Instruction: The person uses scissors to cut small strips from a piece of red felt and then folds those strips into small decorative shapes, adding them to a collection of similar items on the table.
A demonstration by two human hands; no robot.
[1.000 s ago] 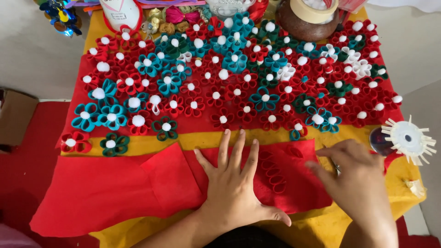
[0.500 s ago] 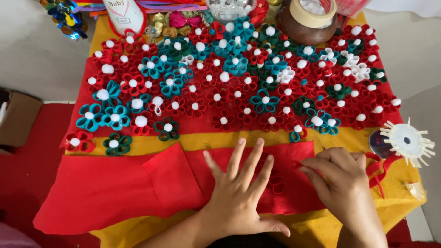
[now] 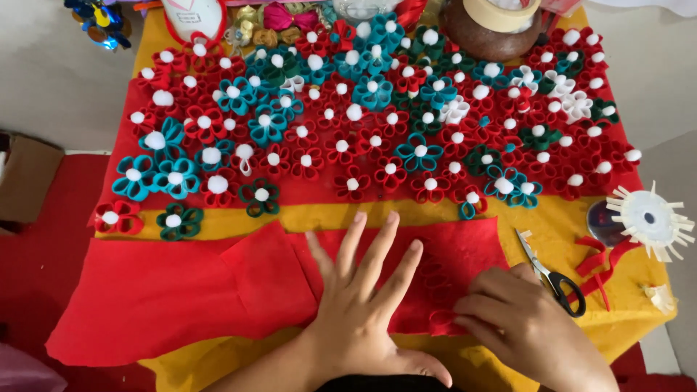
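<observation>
left hand (image 3: 359,308) — bare, no glove, no ring showing | right hand (image 3: 519,327) — bare, no ring or watch in sight | forearms: uncovered to the frame's lower edge, no sleeves | nails: short, unpainted | torso: only a dark patch at bottom centre

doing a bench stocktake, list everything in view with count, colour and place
felt flowers: dozens, red, teal, dark green, few white, white pompom centres, far half of table
red felt sheet: one, near edge, under both hands
yellow cloth: one, covers table
scissors: one, black handles, right of felt
white spiked disc: one, right edge
brown pot: one, far right, tape roll on top
left hand: flat on felt, fingers spread
right hand: pinching red felt strip
</observation>
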